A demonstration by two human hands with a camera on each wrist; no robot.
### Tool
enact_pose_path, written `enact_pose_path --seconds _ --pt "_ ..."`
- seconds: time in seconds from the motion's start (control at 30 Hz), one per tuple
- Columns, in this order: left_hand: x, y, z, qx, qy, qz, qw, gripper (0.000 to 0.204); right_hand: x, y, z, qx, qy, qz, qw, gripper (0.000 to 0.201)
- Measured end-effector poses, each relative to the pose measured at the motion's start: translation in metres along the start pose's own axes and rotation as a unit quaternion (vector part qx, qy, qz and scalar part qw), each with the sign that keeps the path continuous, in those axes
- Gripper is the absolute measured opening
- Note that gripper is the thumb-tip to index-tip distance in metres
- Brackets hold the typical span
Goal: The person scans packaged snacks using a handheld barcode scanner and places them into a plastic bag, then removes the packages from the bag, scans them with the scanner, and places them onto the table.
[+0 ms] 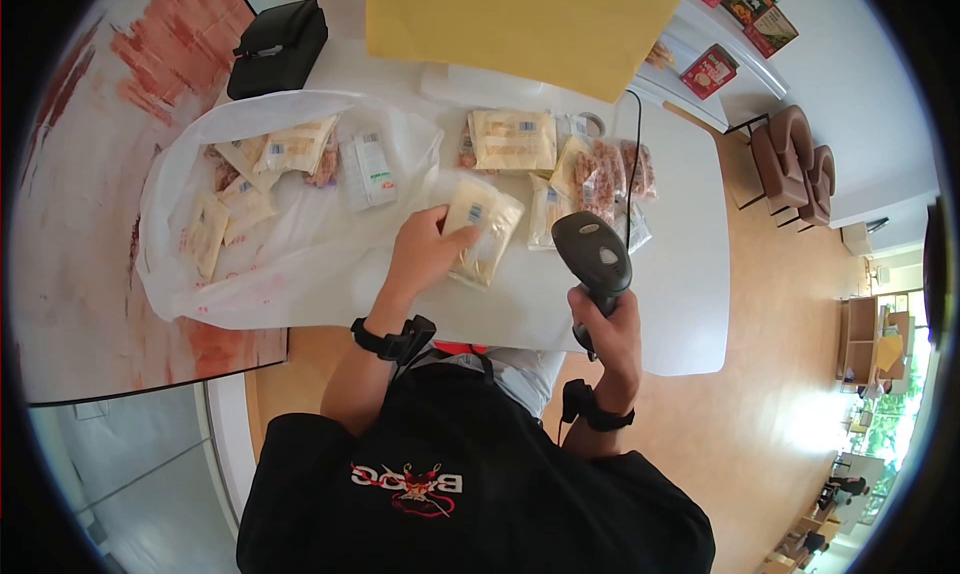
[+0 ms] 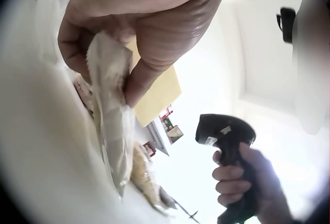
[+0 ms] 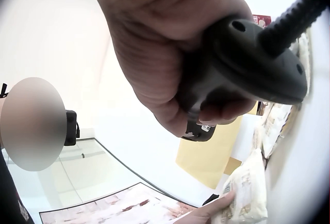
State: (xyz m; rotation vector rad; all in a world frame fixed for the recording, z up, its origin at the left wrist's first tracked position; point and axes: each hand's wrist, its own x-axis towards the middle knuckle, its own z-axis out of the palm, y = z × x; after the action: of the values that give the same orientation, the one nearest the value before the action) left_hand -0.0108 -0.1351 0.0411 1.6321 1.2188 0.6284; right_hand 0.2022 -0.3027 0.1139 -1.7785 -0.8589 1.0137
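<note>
My left hand (image 1: 424,251) pinches a clear packet of pale food (image 1: 484,230) by its left side, a barcode label facing up. In the left wrist view the thumb and fingers of the left hand (image 2: 139,22) grip the packet's edge (image 2: 113,115). My right hand (image 1: 612,336) holds a black handheld scanner (image 1: 592,256) by its handle, its head to the right of the packet. The right wrist view shows the right hand (image 3: 160,43) wrapped round the scanner handle (image 3: 206,79), a cable running from its base.
An open white plastic bag (image 1: 330,264) with several packets lies at the left, a white packet (image 1: 368,171) on it. Several packets (image 1: 512,140) and reddish ones (image 1: 596,180) lie beyond my hands. Yellow sheet (image 1: 520,24) and black case (image 1: 278,49) are at the back.
</note>
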Motion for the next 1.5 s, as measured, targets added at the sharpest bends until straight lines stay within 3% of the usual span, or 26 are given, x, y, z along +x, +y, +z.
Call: enact_pose_path --seconds 0.07,0.1,0.17,0.2,0.27,0.4,0.47,0.6,0.7,0.8,0.83,0.9,0.97,1.07,1.2,1.27,1.3,1.37,1.5 --pt "-0.005 0.004 -0.007 -0.265 -0.072 -0.066 0.959 0.047 -0.001 0.001 -0.002 0.021 -0.011 -0.027 0.999 0.025" --pt "-0.007 0.008 -0.009 -0.265 -0.072 -0.067 0.959 0.047 -0.002 0.001 -0.004 0.021 -0.012 -0.026 0.999 0.025" --pt "-0.01 0.016 -0.012 -0.502 -0.046 -0.113 0.856 0.039 -0.004 -0.006 -0.005 0.018 -0.051 -0.009 0.998 0.026" --pt "-0.011 0.014 -0.013 -0.501 -0.045 -0.114 0.857 0.039 -0.007 -0.01 -0.004 0.018 -0.052 -0.008 0.998 0.026" --pt "-0.011 0.01 -0.013 -0.579 -0.042 -0.127 0.804 0.036 -0.011 -0.021 0.001 -0.022 -0.071 -0.011 0.997 0.031" --pt "-0.013 0.014 -0.012 -0.581 -0.037 -0.128 0.803 0.037 -0.011 -0.027 0.011 -0.035 -0.12 -0.021 0.992 0.035" --pt "-0.018 0.018 -0.013 -0.558 -0.097 -0.121 0.815 0.04 -0.01 -0.028 0.017 -0.034 -0.118 -0.024 0.992 0.035" --pt "-0.023 0.009 -0.004 -0.499 -0.089 -0.137 0.851 0.039 -0.012 -0.039 0.03 -0.071 -0.142 -0.072 0.985 0.035" --pt "-0.031 0.003 -0.004 -0.517 -0.085 -0.141 0.84 0.038 -0.013 -0.042 0.039 -0.089 -0.15 -0.073 0.982 0.035" --pt "-0.045 0.01 -0.02 -0.58 0.087 -0.151 0.796 0.035 -0.014 -0.04 0.041 -0.085 -0.136 -0.062 0.985 0.035" --pt "-0.046 0.006 -0.029 -0.579 0.094 -0.149 0.796 0.035 -0.014 -0.038 0.04 -0.084 -0.124 -0.051 0.987 0.035" --pt "-0.048 -0.007 -0.048 -0.655 0.251 -0.032 0.712 0.033 -0.012 -0.03 0.036 -0.066 -0.134 -0.046 0.988 0.033" --pt "-0.042 -0.023 -0.075 -0.627 0.382 -0.007 0.679 0.034 -0.01 -0.026 0.034 -0.05 -0.122 -0.003 0.991 0.032" --pt "-0.046 -0.038 -0.109 -0.602 0.407 -0.006 0.687 0.035 -0.007 -0.025 0.032 -0.061 -0.12 -0.007 0.991 0.031" --pt "-0.043 -0.049 -0.119 -0.629 0.385 -0.094 0.669 0.036 -0.006 -0.029 0.036 -0.067 -0.109 -0.004 0.992 0.032" --pt "-0.041 -0.057 -0.117 -0.602 0.3 -0.078 0.736 0.039 -0.005 -0.027 0.037 -0.066 -0.113 -0.004 0.991 0.033" --pt "-0.04 -0.06 -0.118 -0.603 0.299 -0.079 0.736 0.039 -0.005 -0.026 0.037 -0.067 -0.117 -0.004 0.991 0.034" --pt "-0.04 -0.061 -0.123 -0.603 0.182 -0.09 0.772 0.04 -0.005 -0.027 0.037 -0.071 -0.116 -0.001 0.991 0.034" --pt "-0.051 -0.046 -0.125 -0.629 0.097 -0.111 0.763 0.042 -0.005 -0.028 0.035 -0.082 -0.111 0.0 0.99 0.035"
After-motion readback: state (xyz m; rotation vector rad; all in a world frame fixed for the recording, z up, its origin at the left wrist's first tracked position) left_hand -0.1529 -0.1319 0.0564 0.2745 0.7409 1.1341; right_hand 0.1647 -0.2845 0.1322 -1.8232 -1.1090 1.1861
